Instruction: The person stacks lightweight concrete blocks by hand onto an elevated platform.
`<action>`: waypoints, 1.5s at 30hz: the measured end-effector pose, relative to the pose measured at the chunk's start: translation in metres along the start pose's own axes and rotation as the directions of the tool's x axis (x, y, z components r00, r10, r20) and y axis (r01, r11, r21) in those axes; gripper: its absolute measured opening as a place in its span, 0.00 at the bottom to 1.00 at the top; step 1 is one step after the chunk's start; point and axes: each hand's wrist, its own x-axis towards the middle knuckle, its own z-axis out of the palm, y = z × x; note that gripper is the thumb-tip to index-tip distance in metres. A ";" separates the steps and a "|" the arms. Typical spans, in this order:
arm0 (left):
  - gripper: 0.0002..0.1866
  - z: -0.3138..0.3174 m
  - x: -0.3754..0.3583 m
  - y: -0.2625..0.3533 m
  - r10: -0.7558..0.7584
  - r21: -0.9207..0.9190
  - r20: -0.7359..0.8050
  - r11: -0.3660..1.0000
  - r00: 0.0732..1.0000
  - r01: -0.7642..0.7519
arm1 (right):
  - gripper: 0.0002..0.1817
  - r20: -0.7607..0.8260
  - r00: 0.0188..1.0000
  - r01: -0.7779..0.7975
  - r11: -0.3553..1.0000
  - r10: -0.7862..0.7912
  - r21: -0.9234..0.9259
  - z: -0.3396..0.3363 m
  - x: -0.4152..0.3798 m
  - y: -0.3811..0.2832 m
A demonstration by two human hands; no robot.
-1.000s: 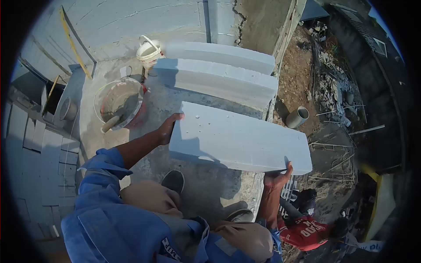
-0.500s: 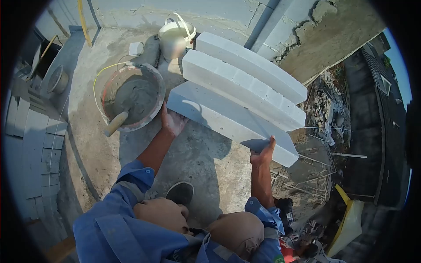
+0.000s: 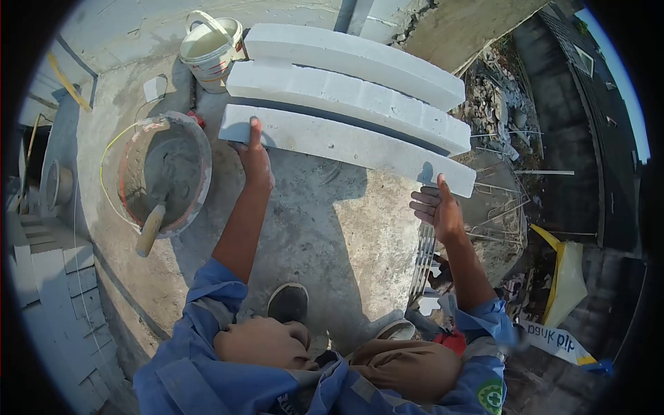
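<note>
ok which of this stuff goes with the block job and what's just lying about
Likely in the job:
- near long block, at both hands
- middle block
- far block
- bucket of grey mix
- wooden-handled tool in it

Seemingly lying about:
- white bucket
- small white chunk
- rubble

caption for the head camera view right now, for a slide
Bare left hand and open right hand at the nearest of three long white blocks, beside a round bucket of grey mortar.
</note>
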 end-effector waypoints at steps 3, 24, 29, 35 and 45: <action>0.48 0.000 0.008 0.003 0.030 0.026 0.030 0.999 0.999 -0.031 | 0.52 -0.329 0.944 -0.024 1.000 0.024 0.005 -0.077 0.026 0.024; 0.61 0.000 0.056 -0.006 0.167 0.492 -0.140 0.867 0.976 -0.078 | 0.53 -0.262 0.924 0.292 0.956 -0.278 0.017 -0.051 0.093 0.000; 0.60 -0.004 0.055 -0.007 0.307 0.435 0.043 0.851 0.951 -0.295 | 0.52 -0.267 0.895 0.381 0.924 -0.358 0.036 -0.042 0.082 -0.003; 0.61 0.032 -0.001 0.002 0.604 0.778 0.255 0.335 0.755 -0.531 | 0.57 -0.254 0.905 0.373 0.923 -0.340 0.094 -0.043 0.081 -0.004; 0.45 0.103 -0.036 0.003 0.107 0.488 0.867 -0.375 0.486 -0.788 | 0.55 -0.217 0.880 0.415 0.906 -0.422 -0.079 -0.049 0.100 0.009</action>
